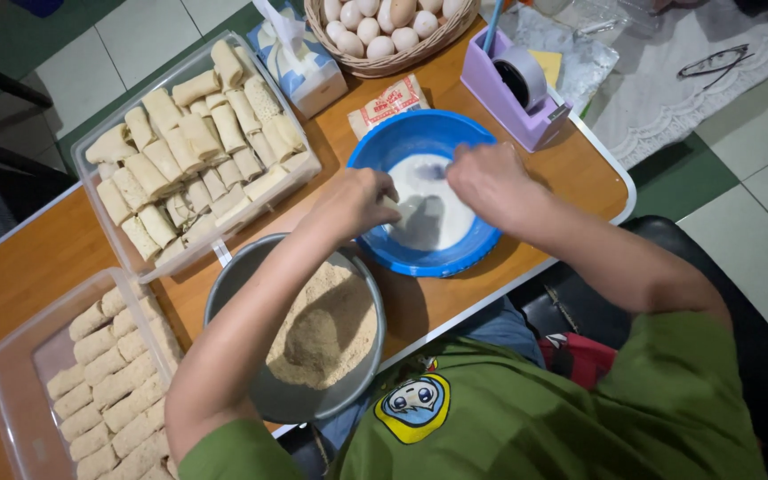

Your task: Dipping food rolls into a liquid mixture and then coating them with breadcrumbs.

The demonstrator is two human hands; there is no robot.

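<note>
Tiled floor surrounds a wooden worktop (37, 267). At centre frame, both hands work in the blue bowl (375, 151) of white batter: left hand (362, 200) pinches a pale roll (393, 206), right hand (486, 178) curled alongside. Turning it gently should coat it evenly.

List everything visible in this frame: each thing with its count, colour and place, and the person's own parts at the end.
blue bowl: one, blue, holds white batter, table centre
roll: one, pale, held over the batter
metal bowl: one, grey, holds tan crumbs, near table edge
upper tub: one, clear, full of pale uncoated rolls, left of the blue bowl
lower tub: one, clear, rows of crumbed rolls, bottom left
basket: one, woven, holds pale eggs, top
tissue pack: one, blue and white, beside the basket
packet: one, small, red and white, behind the blue bowl
tape dispenser: one, lilac, top right
table: one, brown wood
left hand: at the roll
right hand: over the batter
</note>
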